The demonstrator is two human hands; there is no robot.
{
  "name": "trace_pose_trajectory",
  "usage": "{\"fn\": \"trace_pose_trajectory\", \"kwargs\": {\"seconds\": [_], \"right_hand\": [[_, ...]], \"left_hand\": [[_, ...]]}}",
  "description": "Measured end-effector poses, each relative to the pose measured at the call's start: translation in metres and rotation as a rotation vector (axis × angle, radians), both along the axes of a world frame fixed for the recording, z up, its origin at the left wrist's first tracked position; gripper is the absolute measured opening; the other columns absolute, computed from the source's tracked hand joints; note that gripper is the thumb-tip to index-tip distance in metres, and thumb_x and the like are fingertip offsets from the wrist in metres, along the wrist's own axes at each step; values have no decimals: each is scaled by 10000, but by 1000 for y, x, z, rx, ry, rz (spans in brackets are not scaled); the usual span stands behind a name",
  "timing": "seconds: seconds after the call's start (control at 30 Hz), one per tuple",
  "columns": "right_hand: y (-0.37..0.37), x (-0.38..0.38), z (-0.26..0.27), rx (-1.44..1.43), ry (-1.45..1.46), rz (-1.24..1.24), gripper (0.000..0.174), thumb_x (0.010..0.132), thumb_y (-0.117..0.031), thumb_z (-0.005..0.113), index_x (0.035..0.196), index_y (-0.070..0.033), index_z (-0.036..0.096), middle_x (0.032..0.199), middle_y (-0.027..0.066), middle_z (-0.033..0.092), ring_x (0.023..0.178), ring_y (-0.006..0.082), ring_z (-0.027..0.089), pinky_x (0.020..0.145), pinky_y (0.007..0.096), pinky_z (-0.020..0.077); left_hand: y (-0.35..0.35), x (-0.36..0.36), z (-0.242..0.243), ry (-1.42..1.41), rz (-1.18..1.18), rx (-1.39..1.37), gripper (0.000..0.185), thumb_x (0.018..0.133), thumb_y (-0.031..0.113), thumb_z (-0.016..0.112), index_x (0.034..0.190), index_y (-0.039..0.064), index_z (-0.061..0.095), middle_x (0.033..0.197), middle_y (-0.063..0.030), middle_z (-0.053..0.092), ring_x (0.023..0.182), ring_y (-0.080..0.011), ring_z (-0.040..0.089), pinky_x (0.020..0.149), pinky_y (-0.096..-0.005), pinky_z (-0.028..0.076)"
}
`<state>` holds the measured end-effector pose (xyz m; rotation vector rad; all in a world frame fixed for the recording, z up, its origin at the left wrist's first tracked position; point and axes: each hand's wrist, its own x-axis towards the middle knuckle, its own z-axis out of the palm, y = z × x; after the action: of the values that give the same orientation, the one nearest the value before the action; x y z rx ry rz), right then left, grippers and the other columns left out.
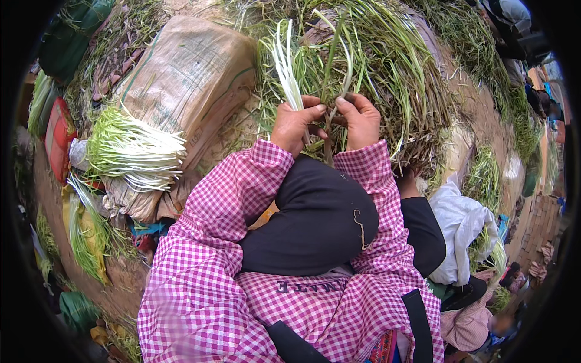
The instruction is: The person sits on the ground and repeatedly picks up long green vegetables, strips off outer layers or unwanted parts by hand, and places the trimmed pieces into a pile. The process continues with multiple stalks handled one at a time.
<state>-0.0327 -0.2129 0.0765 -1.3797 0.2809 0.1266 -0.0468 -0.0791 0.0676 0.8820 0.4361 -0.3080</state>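
Observation:
My left hand (299,122) is closed around a few pale, peeled plant stalks (286,63) that point upward. Beside it, my right hand (358,119) pinches a thin pale stalk (347,68) between thumb and fingers. A darker leafy stalk (330,68) stands between the two hands; which hand holds it I cannot tell. Behind and to the right of my hands lies a large heap of green and brown unpeeled stalks (404,77). To the left, a neat pile of white stalks with green tips (136,149) rests at the near end of a wrapped woven-plastic bale.
The woven-plastic bale (190,68) stands at upper left. A red bundle (59,140) and a yellow sack (93,240) lie farther left. A white sack (458,227) sits at right, near a seated person in a pink top (467,322). Plant litter covers much of the ground.

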Motion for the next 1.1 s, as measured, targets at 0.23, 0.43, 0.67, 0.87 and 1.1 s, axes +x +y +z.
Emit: {"fn": "trace_pose_trajectory", "kwargs": {"seconds": [0.23, 0.43, 0.67, 0.87, 1.1], "right_hand": [[-125, -4, -6, 95, 15, -599, 66, 866, -102, 576, 905, -56, 549, 825, 80, 616, 724, 193, 604, 626, 375, 552], [-136, 6, 25, -213, -163, -516, 87, 874, -112, 570, 899, -30, 560, 721, 46, 602, 544, 136, 597, 457, 257, 538], [-22, 31, 74, -309, -310, 79, 100, 840, -79, 606, 877, 14, 608, 733, 65, 631, 617, 111, 604, 543, 234, 525], [1, 22, 50, -46, -278, 476, 323, 886, -274, 574, 1008, 23, 605, 771, 60, 622, 679, 111, 576, 624, 239, 470], [-4, -33, 4, 88, -14, 501, 324, 921, -263, 519, 893, 51, 593, 493, 2, 479, 368, 72, 436, 388, 206, 381]], "left_hand": [[42, -12, -25, 94, 113, -13, 227, 831, -15, 564, 1026, -14, 450, 808, -132, 582, 573, -214, 594, 384, -303, 515], [65, -13, -10, -48, 68, 413, 405, 852, 117, 587, 1191, -69, 464, 993, -163, 600, 778, -223, 642, 451, -269, 543], [11, -4, 37, -341, -140, 281, 305, 820, 69, 630, 1083, -70, 562, 1002, -161, 630, 849, -210, 648, 504, -249, 543], [12, -2, 49, -258, -74, -18, 175, 836, 62, 606, 956, -58, 562, 737, -123, 628, 597, -183, 631, 401, -259, 501], [80, 38, 30, -96, 441, -131, 164, 864, 30, 561, 989, -39, 481, 749, -141, 563, 619, -230, 600, 368, -239, 433]]}}
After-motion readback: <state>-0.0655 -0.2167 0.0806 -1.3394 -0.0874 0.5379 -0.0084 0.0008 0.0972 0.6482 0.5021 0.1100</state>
